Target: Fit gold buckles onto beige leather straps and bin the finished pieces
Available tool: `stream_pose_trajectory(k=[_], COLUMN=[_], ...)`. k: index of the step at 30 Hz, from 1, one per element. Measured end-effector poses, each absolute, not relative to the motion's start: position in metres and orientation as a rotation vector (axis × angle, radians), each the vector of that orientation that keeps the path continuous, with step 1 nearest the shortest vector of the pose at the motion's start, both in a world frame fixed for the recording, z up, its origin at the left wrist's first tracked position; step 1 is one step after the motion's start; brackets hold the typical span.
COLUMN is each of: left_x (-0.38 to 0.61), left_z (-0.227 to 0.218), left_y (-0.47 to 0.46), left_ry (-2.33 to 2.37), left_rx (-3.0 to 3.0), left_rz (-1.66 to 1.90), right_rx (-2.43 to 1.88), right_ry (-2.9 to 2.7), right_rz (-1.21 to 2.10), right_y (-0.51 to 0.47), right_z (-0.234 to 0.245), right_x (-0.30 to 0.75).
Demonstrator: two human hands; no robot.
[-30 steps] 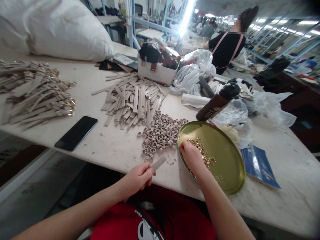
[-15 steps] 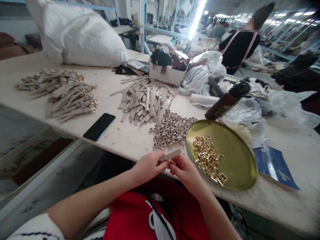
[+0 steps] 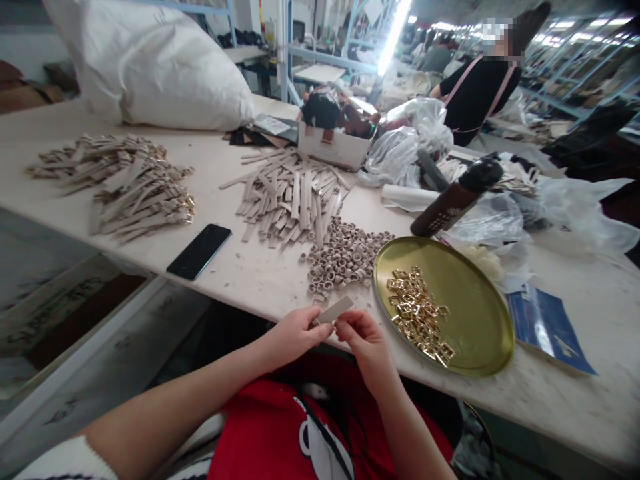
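Observation:
My left hand (image 3: 300, 335) is closed on a flat beige-grey strap (image 3: 336, 311), whose end sticks out up and to the right over the table edge. My right hand (image 3: 367, 340) pinches thumb and fingers together right beside the strap; what lies between them is too small and covered to make out. Just beyond the hands lies a heap of small beige strap loops (image 3: 345, 257). To the right, a round gold-coloured tray (image 3: 477, 320) holds a pile of gold metal buckles (image 3: 417, 310). Behind the loops, loose straps (image 3: 295, 200) are spread in a pile.
Straps with gold buckles (image 3: 145, 193) are heaped at the left, near a black phone (image 3: 200, 252). A dark bottle (image 3: 455, 199) leans behind the tray; a blue booklet (image 3: 550, 330) lies right. Farther back are a full box (image 3: 333, 147), a white sack (image 3: 165, 73) and a person (image 3: 477, 93).
My right hand has shifted slightly, its fingers more upright. The strap has moved a little left and tilts more. A gold glint at the right fingertips no longer shows clearly.

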State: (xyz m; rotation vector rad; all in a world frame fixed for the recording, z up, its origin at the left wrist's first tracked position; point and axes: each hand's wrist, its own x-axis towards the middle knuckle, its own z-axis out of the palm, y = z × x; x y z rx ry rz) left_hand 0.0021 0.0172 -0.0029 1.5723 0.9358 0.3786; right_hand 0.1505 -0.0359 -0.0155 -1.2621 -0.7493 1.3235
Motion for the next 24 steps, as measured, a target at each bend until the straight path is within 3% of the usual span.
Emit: stream_pose_trajectory(k=[8, 18, 24], left_x=[-0.011, -0.002, 0.006], left_z=[-0.001, -0.004, 0.000], left_y=[0.020, 0.022, 0.012], left_ry=[0.901, 0.885, 0.920], left_rx=[1.636, 1.816, 1.482], left_rz=[0.226, 0.253, 0.312], right_rx=[-1.025, -1.053, -1.206], right_ry=[-0.020, -0.019, -0.470], right_rz=[1.523, 1.539, 1.404], right_y=[-0.031, -0.036, -0.048], right_z=[-0.018, -0.020, -0.029], right_x=[0.146, 0.149, 0.135])
